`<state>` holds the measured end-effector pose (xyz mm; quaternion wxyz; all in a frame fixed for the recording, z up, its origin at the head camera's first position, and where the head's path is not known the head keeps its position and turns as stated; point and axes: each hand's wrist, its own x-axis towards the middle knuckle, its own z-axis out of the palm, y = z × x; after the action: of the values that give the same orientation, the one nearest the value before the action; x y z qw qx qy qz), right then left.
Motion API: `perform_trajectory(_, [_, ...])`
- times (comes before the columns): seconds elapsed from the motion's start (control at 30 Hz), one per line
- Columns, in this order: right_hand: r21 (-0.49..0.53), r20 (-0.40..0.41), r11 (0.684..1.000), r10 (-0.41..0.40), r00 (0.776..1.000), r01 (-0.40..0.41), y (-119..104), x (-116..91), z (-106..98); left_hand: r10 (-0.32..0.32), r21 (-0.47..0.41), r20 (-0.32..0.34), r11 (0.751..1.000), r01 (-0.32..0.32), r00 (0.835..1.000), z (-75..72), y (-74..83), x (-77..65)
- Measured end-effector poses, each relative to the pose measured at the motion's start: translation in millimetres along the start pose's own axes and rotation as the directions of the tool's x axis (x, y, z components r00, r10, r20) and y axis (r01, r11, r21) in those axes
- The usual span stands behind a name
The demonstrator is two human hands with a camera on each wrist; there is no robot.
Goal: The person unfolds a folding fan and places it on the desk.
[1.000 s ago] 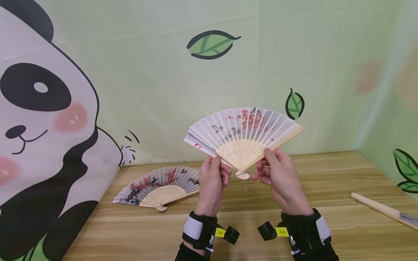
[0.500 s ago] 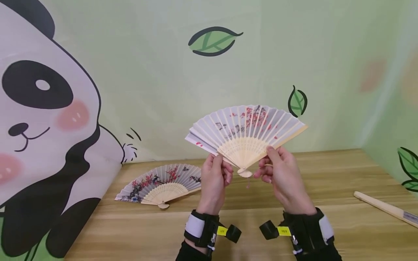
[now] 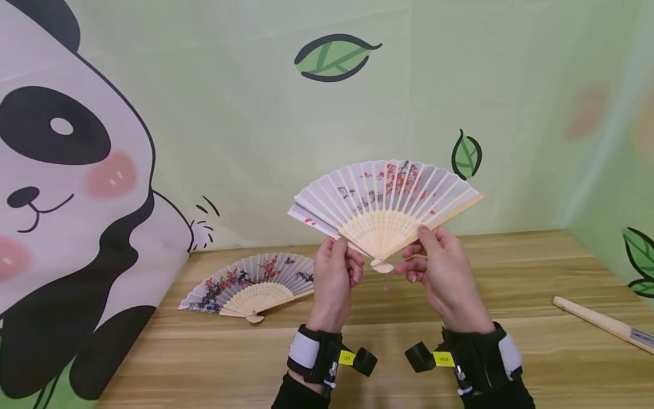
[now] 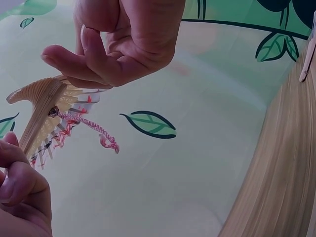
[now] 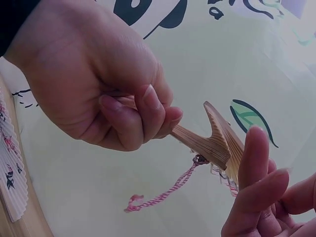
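Observation:
Both hands hold up a nearly spread folding fan (image 3: pixel 385 227), white with red blossoms and pale ribs, pivot end down. In the head view, my left hand (image 3: pixel 332 284) pinches the left side, where the leaf is still folded together. On the right, my right hand (image 3: pixel 449 278) grips the outer guard stick between thumb and fingers. From the pivot hangs a pink twisted cord (image 4: pixel 91 125), seen in the left wrist view. Curled fingers of the left hand (image 5: pixel 118 98) wrap the guard in the right wrist view, partly hiding it.
On the wooden table (image 3: pixel 214 363), a second open fan (image 3: pixel 260 295) lies behind the left hand, its right end covered. A folded fan (image 3: pixel 595 318) lies at the right. A green panda-print backdrop (image 3: pixel 245 125) rises behind the table.
The fan and both hands keep nearly the same hold and spread. The whole head view has shifted slightly, so everything sits a little higher.

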<state>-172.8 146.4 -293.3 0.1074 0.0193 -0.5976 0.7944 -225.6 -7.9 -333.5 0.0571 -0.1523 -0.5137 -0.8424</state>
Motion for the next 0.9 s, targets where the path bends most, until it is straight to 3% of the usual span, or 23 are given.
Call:
perform_trajectory(0.6, [0.053, -0.005, 0.997, -0.052, 0.999, 0.052, 1.3, 1.7, 2.9, 0.005, -0.009, -0.01, 1.0, -0.005, 1.0, 0.7, 4.2, 0.8])
perform_trajectory(0.9, [0.094, -0.018, 0.995, -0.01, 1.0, 0.011, -3.0, 0.4, 1.5, -0.009, -0.028, -0.018, 1.0, 0.009, 1.0, 2.7, 4.7, 0.7])
